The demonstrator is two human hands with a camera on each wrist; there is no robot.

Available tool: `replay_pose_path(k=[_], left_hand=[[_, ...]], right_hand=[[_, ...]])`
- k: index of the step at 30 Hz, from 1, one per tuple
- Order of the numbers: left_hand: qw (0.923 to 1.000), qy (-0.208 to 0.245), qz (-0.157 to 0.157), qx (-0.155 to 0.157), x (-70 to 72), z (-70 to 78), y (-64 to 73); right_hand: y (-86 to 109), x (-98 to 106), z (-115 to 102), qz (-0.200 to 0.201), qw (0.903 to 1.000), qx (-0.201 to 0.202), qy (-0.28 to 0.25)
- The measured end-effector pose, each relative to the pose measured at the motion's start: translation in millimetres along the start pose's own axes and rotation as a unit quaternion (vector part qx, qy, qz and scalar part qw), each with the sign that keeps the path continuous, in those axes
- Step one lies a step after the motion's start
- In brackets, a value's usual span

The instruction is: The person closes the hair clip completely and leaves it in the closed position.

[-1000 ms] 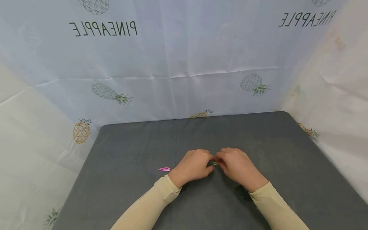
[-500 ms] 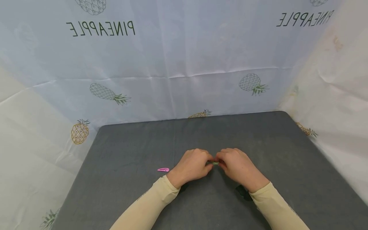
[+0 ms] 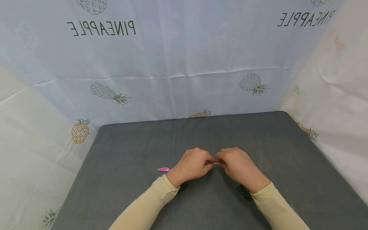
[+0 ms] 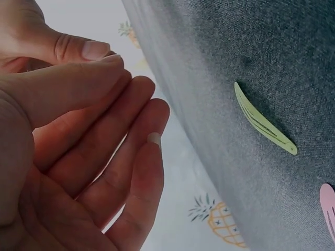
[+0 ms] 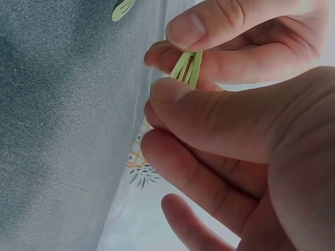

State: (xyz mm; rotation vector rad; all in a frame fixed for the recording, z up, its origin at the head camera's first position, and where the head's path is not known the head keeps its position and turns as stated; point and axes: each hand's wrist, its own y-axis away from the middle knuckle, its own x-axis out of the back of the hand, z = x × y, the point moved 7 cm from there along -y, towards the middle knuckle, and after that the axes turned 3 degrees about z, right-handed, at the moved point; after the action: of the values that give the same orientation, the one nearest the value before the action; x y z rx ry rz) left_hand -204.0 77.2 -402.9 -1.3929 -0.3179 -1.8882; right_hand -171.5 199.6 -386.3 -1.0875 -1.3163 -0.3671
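Observation:
A light green snap hair clip (image 5: 186,68) is held between my two hands, just above the table. In the head view, my left hand (image 3: 192,164) pinches its left end and my right hand (image 3: 239,166) pinches its other end, both with thumb and fingers. The fingertips cover both clip ends, and only the slotted middle shows in the right wrist view. Another green hair clip (image 4: 264,125) lies on the table in the left wrist view. Near it lies a pink hair clip (image 3: 163,169), left of my left wrist in the head view.
A dark grey cloth-covered table (image 3: 138,143) spreads under both hands. White curtains (image 3: 161,57) with pineapple prints hang behind it and at both sides. A dark object (image 3: 244,192) shows beneath the right wrist.
The green hair clip between my fingertips has turned slightly and now looks more level and brighter. Both hands stay almost in place. The pink hair clip lies still.

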Motion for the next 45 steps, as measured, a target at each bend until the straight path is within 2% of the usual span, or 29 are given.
replay_pose_path(k=[6,17,25,45], left_hand=[[0.9999,0.009,-0.005,0.005,4.0,-1.0,1.2],[1.0000,-0.008,-0.001,0.001,2.7,-0.2,1.2],[0.9999,-0.003,0.009,-0.006,1.6,0.2,1.0],[0.9997,-0.005,0.008,-0.022,2.2,1.4,1.0]], right_hand=[[-1.3,3.4,-3.1,0.008,1.0000,0.004,0.002],[-0.4,1.4,-3.1,-0.002,0.9999,-0.001,0.011],[-0.2,-0.1,-2.9,-0.003,0.9999,0.001,0.013],[-0.7,-4.0,-4.0,-0.016,0.9998,-0.003,0.014]])
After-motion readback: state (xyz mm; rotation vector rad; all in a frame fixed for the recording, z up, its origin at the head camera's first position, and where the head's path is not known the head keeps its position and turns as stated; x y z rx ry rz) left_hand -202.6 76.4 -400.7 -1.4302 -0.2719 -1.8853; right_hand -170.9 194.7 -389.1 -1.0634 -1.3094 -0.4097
